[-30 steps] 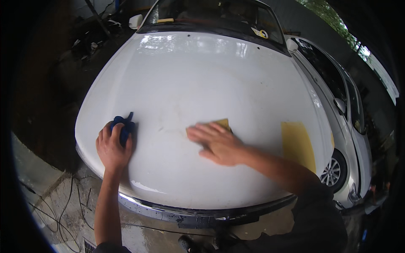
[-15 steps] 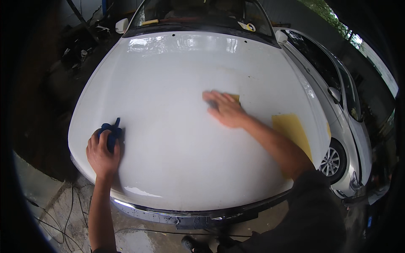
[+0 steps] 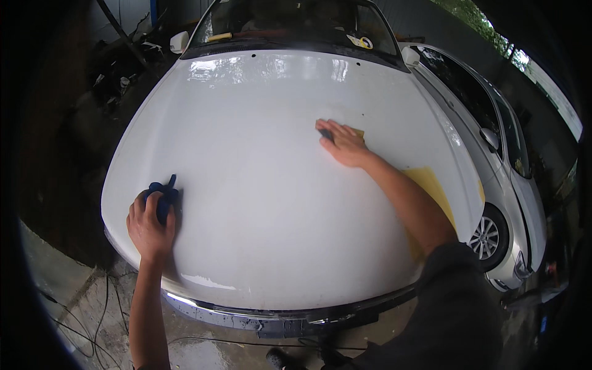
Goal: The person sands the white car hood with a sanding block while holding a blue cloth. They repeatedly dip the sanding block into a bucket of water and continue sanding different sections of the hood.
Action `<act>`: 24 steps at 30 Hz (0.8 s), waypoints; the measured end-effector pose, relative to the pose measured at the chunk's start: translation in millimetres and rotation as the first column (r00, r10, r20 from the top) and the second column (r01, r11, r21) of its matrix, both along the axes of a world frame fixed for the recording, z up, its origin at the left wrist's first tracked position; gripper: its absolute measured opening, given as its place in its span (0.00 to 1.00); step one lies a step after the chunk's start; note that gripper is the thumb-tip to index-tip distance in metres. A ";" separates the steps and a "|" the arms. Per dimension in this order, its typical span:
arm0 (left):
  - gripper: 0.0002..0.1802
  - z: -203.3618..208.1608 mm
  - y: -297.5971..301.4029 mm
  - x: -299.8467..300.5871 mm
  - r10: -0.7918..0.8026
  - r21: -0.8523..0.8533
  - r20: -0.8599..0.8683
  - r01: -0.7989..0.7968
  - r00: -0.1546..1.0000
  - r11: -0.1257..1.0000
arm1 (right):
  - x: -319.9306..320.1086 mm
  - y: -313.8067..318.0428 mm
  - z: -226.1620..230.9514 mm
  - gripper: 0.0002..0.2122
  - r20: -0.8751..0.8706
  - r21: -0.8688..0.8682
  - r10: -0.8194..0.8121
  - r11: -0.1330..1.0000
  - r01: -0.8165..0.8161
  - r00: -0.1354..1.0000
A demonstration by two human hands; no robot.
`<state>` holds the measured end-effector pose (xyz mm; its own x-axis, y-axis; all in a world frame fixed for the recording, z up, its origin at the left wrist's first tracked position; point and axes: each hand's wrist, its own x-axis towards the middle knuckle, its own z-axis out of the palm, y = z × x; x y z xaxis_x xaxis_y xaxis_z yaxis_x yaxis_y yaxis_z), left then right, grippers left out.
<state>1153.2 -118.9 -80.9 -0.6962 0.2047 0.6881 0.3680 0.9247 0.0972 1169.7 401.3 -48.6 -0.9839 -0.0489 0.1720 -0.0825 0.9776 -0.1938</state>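
Seemingly, rubbing was unfinished: on the hood (image 3: 259, 185), the left hand (image 3: 148, 229) clasped a blue bottle (image 3: 164, 203), the right hand (image 3: 346, 147) yellow paper (image 3: 359, 133).

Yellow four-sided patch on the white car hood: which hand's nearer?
Right. Right hand: beyond the yellow patch and to its left, forearm over part of it. Left hand: across the white hood, near its left edge.

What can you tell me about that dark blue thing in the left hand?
The dark blue object looks rounded and lumpy, possibly plastic, with a thin straight stub pointing away from the person. The left hand grips it, hiding much of its shape, so its exact kind is unclear. It apparently rests on the white hood, toward the left side.
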 end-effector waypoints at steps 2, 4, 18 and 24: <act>0.23 -2.2 -20.8 3.2 0.049 -0.048 -0.005 -0.049 0.999 0.998 | 81.2 -58.7 -20.5 0.25 0.036 -0.040 0.165 0.986 -0.164 0.986; 0.24 -7.9 -21.2 3.4 0.073 -0.065 -0.003 -0.073 0.997 0.995 | 181.5 -95.0 -18.0 0.27 0.125 0.012 0.336 0.940 -0.340 0.933; 0.27 -4.4 -23.0 -3.9 0.063 -0.109 0.037 -0.059 0.997 0.992 | 115.3 -52.0 -29.8 0.28 -0.006 0.028 0.094 0.995 -0.094 0.996; 0.18 9.4 -24.8 -20.1 0.161 -0.048 0.128 -0.156 0.979 0.987 | 239.8 -99.4 -15.4 0.28 0.126 0.061 0.341 0.935 -0.350 0.932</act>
